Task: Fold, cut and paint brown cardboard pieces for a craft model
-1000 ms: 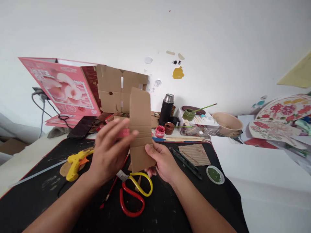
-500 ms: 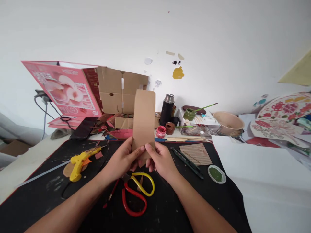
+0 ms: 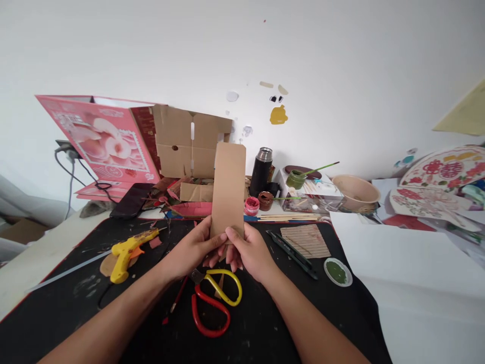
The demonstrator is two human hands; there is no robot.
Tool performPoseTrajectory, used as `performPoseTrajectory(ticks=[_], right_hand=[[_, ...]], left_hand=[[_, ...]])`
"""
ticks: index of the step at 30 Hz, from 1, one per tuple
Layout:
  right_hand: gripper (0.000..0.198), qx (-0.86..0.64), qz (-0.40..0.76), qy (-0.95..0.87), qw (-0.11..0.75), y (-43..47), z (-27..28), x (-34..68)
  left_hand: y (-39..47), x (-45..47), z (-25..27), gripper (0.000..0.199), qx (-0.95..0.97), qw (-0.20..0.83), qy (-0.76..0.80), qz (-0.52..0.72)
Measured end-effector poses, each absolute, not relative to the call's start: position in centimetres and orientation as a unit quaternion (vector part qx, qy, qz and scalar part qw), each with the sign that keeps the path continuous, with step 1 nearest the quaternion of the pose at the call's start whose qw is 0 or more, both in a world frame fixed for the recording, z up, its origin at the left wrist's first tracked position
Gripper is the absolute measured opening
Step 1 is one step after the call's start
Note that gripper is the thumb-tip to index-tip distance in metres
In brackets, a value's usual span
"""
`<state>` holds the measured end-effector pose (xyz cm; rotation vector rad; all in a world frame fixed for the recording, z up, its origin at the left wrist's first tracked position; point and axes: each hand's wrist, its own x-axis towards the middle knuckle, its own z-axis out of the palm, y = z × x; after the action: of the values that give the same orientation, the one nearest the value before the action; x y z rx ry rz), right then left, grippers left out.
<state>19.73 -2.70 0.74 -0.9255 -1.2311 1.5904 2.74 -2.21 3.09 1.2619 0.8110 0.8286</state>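
Note:
A long strip of brown cardboard (image 3: pixel 229 187) stands nearly upright between my hands above the black mat. My left hand (image 3: pixel 200 242) pinches its lower left edge, thumb in front and fingers behind. On the lower right edge my right hand (image 3: pixel 250 247) does the same, and the two thumbs almost meet. The strip's bottom end is partly hidden by my fingers. Just below the hands lie scissors (image 3: pixel 210 334) with one red and one yellow handle loop; their blades are mostly hidden. A thin red paintbrush (image 3: pixel 179 294) rests left of them.
At left lies a yellow glue gun (image 3: pixel 123 255) with its cord. To the right are a dark green craft knife (image 3: pixel 291 254), corrugated cardboard (image 3: pixel 305 241) and a dish of green paint (image 3: pixel 338 272). A black thermos (image 3: pixel 260 172), paint jars (image 3: pixel 251 205) and a pink box (image 3: pixel 109 144) line the back.
The cardboard strip has shifted slightly right, and its faint crosswise crease no longer shows. Both hands keep their hold in nearly the same place.

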Motion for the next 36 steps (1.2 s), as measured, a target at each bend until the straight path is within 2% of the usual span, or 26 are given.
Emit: performPoseTrajectory(ticks=[8,15,23,27,36], right_hand=[[0.046,-0.384,0.605,-0.518,0.468,-2.8,0.8,19.7],[0.036,-0.386,0.571,-0.525,0.499,-3.3,1.3,19.4],[0.043,-0.392,0.601,-0.532,0.450,-3.1,0.9,19.5],[0.045,-0.398,0.603,-0.532,0.442,-3.2,1.1,19.7],[0.042,-0.388,0.593,-0.530,0.465,-3.1,1.4,19.9]], left_hand=[[-2.4,3.7,2.3,0.038,0.532,0.655,0.344,0.413],[-3.0,4.6,2.7,0.041,0.477,0.675,0.344,0.447],[-1.8,2.6,2.6,0.051,0.556,0.587,0.417,0.414],[-1.8,2.1,3.1,0.049,0.588,0.564,0.423,0.397],[-2.4,3.3,2.7,0.047,0.543,0.628,0.380,0.408]])
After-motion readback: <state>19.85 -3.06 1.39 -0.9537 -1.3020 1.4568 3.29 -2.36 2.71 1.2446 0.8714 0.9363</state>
